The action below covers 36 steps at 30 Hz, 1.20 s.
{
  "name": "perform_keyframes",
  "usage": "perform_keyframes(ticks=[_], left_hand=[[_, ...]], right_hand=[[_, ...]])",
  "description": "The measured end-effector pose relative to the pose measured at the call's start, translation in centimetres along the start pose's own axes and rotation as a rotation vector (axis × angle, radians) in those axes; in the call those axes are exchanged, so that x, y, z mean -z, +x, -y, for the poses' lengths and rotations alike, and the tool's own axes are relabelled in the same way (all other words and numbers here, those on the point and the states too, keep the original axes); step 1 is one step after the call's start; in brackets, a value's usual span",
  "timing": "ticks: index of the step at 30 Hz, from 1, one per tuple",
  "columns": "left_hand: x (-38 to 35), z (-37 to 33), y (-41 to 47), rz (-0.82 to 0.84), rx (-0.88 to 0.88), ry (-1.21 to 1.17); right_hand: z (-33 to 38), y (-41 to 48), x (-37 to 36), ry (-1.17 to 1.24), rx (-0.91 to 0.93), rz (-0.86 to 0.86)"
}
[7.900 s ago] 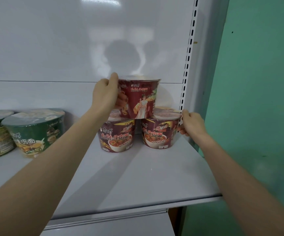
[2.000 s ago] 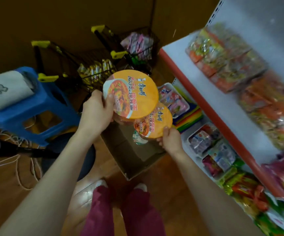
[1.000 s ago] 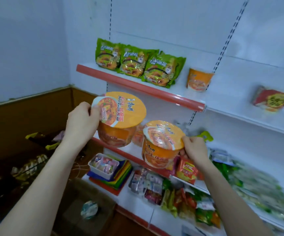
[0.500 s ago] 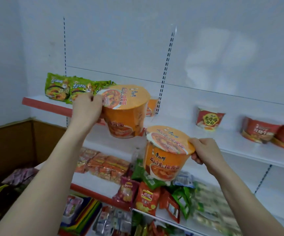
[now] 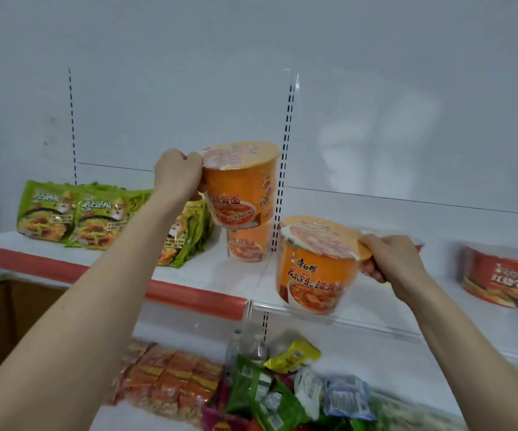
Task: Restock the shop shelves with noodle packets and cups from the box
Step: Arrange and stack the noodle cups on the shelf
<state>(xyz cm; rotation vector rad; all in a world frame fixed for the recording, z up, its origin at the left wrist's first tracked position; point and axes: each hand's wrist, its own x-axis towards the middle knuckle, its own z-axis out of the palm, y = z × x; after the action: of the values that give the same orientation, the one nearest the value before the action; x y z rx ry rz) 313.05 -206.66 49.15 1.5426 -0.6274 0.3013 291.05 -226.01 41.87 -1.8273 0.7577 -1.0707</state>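
L hand (image 5: pixel 177 176) grips orange cup (image 5: pixel 239 185) above shelf cup (image 5: pixel 248 244); R hand (image 5: pixel 389 259) grips 2nd orange cup (image 5: pixel 315 269) by shelf (image 5: pixel 211 275) edge.

The left hand (image 5: pixel 178 175) gripped the high cup (image 5: pixel 239 188) by its rim, tilted, directly over a standing cup (image 5: pixel 247 245) at the far side of the shelf (image 5: pixel 214 275) (whether the two touched was unclear). The right hand (image 5: pixel 391 262) pinched the lid edge of the low cup (image 5: pixel 316 269), held nearer, above the shelf's front lip. All three cups were orange. Green packets (image 5: pixel 65 216) leaned in a row on the left; a red bowl (image 5: pixel 500 281) sat on the right. Mixed packets (image 5: pixel 170 384) lay on the lower shelf, blurred.
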Motion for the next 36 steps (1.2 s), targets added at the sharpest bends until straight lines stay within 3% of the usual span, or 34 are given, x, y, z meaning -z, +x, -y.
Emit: perform_keyframes(ticks=[9, 21, 36], left_hand=[[-7.0, 3.7, 8.6, 0.134, 0.059, -0.012], [-13.4, 3.9, 11.4, 0.219, 0.086, -0.020], [-17.3, 6.9, 10.3, 0.223, 0.065, 0.121]], right_hand=[[-2.7, 9.2, -4.6, -0.084, -0.124, -0.059], [-6.3, 16.9, -8.1, -0.157, -0.204, 0.006], [-7.1, 17.2, -7.6, -0.116, -0.147, 0.041]])
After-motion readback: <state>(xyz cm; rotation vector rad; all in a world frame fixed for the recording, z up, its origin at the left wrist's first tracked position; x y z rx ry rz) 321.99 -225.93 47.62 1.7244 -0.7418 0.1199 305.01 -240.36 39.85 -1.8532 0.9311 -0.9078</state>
